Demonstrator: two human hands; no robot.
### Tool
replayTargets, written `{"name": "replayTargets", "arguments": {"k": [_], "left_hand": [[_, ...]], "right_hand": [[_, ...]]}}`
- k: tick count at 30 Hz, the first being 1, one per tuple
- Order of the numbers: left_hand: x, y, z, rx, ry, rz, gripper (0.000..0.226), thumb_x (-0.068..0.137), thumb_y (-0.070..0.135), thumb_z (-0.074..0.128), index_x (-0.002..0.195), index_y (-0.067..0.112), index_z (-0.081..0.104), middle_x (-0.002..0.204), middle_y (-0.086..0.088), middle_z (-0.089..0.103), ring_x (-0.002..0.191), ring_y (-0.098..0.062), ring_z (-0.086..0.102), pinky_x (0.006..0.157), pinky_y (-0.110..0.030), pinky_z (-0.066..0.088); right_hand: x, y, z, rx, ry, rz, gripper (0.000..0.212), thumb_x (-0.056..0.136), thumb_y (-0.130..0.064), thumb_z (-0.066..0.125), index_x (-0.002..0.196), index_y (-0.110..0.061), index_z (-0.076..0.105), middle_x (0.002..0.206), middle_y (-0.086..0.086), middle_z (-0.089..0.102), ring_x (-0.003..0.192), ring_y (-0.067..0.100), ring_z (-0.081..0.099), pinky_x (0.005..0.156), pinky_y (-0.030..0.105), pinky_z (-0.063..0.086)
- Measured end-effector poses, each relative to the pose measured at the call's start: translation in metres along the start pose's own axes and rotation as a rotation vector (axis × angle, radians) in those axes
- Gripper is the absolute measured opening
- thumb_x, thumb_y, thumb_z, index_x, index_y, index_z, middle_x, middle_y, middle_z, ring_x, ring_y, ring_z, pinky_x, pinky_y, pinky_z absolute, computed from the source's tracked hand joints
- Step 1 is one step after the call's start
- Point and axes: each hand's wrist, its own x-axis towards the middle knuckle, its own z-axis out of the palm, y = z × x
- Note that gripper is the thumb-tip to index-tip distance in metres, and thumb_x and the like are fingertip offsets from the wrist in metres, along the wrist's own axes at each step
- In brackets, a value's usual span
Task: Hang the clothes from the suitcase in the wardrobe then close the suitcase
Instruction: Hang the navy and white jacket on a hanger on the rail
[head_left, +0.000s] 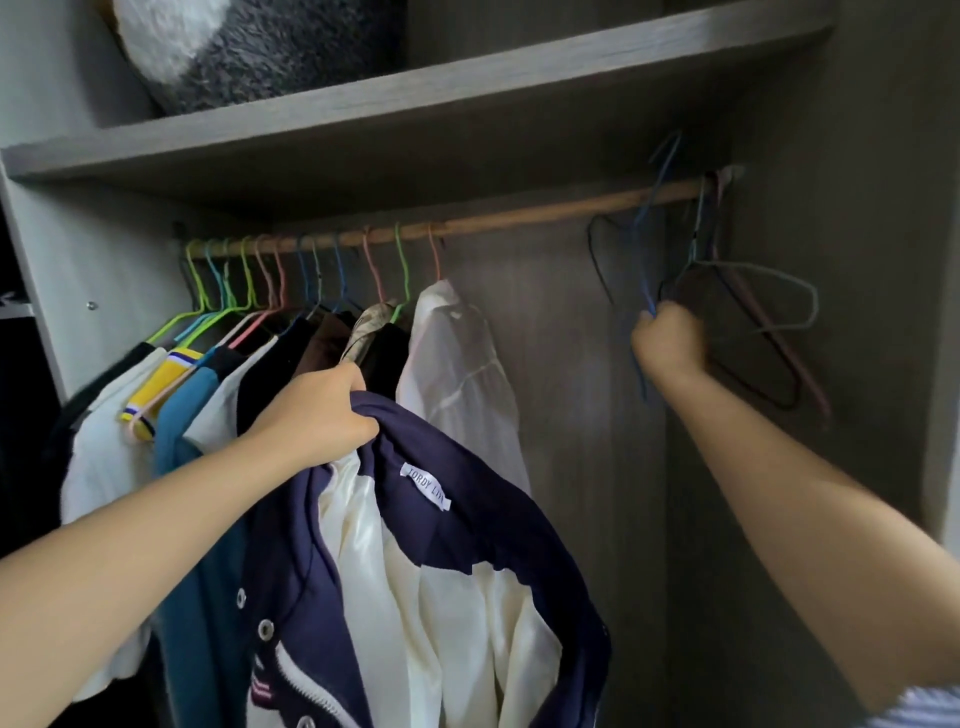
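I'm watching the left hand (317, 410) gripping the navy jacket (441, 561) by its collar in front of the hung clothes (457, 374), while the right hand (670, 338) is curling round a blue hanger (655, 208) — by the empty hangers (769, 312) — tilted at the rail (519, 221).

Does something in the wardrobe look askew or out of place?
Yes. The empty hangers at the right end of the rail hang tangled and tilted, and the right hand grips a blue one lifted off the rail. The hung clothes look orderly.
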Motion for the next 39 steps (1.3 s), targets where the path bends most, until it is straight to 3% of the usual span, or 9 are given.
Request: {"name": "replayTargets", "arguments": {"k": [3, 5, 7, 11, 15, 18, 22, 30, 39], "left_hand": [[0.002, 0.002, 0.005, -0.002, -0.005, -0.002, 0.021, 0.077, 0.012, 0.056, 0.070, 0.021, 0.039, 0.073, 0.002, 0.054, 0.079, -0.024, 0.053, 0.064, -0.031, 0.039], [0.005, 0.004, 0.003, 0.006, 0.005, -0.014, 0.020, 0.078, 0.012, 0.056, 0.071, 0.021, 0.040, 0.074, 0.002, 0.052, 0.081, -0.024, 0.052, 0.066, -0.030, 0.038], [0.005, 0.005, 0.001, 0.024, 0.012, -0.021, 0.014, 0.078, 0.011, 0.057, 0.078, 0.017, 0.045, 0.079, -0.002, 0.053, 0.082, -0.024, 0.050, 0.067, -0.028, 0.036], [0.000, -0.002, 0.002, 0.025, 0.037, -0.045, 0.012, 0.078, 0.010, 0.057, 0.084, 0.012, 0.047, 0.085, -0.006, 0.053, 0.083, -0.024, 0.049, 0.067, -0.028, 0.034], [-0.007, -0.007, 0.001, 0.036, 0.040, -0.086, 0.019, 0.079, 0.011, 0.057, 0.092, 0.012, 0.043, 0.089, -0.006, 0.052, 0.085, -0.025, 0.048, 0.069, -0.029, 0.035], [-0.016, -0.012, 0.001, 0.042, 0.047, -0.124, 0.021, 0.080, 0.011, 0.057, 0.094, 0.014, 0.041, 0.090, -0.005, 0.051, 0.085, -0.023, 0.047, 0.069, -0.028, 0.033], [-0.026, -0.021, -0.002, 0.063, 0.082, -0.202, 0.016, 0.080, 0.010, 0.057, 0.088, 0.014, 0.043, 0.082, -0.002, 0.050, 0.085, -0.023, 0.046, 0.069, -0.028, 0.033], [-0.071, -0.026, 0.006, 0.063, 0.226, -0.264, 0.020, 0.082, 0.005, 0.052, 0.102, 0.008, 0.053, 0.102, -0.013, 0.059, 0.099, -0.033, 0.053, 0.077, -0.034, 0.040], [-0.138, -0.051, -0.025, 0.449, 0.181, -0.216, 0.018, 0.090, 0.013, 0.047, 0.103, 0.001, 0.047, 0.099, -0.023, 0.060, 0.090, -0.040, 0.056, 0.068, -0.038, 0.040]], "right_hand": [[-0.032, 0.019, 0.031, 0.167, -0.022, -0.078, 0.030, 0.094, -0.015, 0.048, 0.074, 0.006, 0.055, 0.090, 0.034, 0.059, 0.089, 0.041, 0.057, 0.067, 0.039, 0.028], [-0.054, 0.032, 0.050, 0.332, -0.064, -0.079, 0.045, 0.093, -0.012, 0.050, 0.052, -0.011, 0.032, 0.055, 0.017, 0.042, 0.059, 0.030, 0.043, 0.058, 0.033, 0.019], [-0.082, 0.047, 0.066, 0.529, -0.134, -0.016, 0.052, 0.091, -0.010, 0.053, 0.051, -0.017, 0.021, 0.050, 0.001, 0.021, 0.048, 0.012, 0.024, 0.049, 0.027, 0.019], [-0.106, 0.055, 0.091, 0.773, -0.417, 0.284, 0.039, 0.088, -0.012, 0.059, 0.058, -0.016, 0.035, 0.043, -0.001, 0.029, 0.026, 0.002, 0.027, 0.033, 0.016, 0.025], [-0.090, 0.041, 0.090, 0.891, -0.482, 0.587, 0.037, 0.090, -0.011, 0.055, 0.060, -0.016, 0.035, 0.053, 0.001, 0.031, 0.038, 0.008, 0.031, 0.033, 0.014, 0.024], [-0.079, 0.044, 0.094, 0.814, -0.365, 0.445, 0.037, 0.092, -0.023, 0.054, 0.059, -0.016, 0.038, 0.051, 0.000, 0.034, 0.032, 0.003, 0.031, 0.033, 0.015, 0.024], [-0.087, 0.049, 0.101, 0.705, -0.686, 0.192, 0.036, 0.095, -0.017, 0.048, 0.060, -0.011, 0.045, 0.025, -0.006, 0.026, 0.020, 0.002, 0.022, 0.029, 0.010, 0.017], [-0.118, 0.047, 0.110, 0.282, -0.644, -0.010, 0.034, 0.081, -0.016, 0.066, 0.055, -0.018, 0.044, 0.055, -0.001, 0.038, 0.060, 0.017, 0.042, 0.053, 0.025, 0.034], [-0.164, -0.025, 0.023, -0.001, -0.655, -0.484, 0.055, 0.086, -0.047, 0.055, 0.053, -0.013, 0.026, 0.052, 0.001, 0.032, 0.054, 0.022, 0.037, 0.048, 0.032, 0.027]]}}
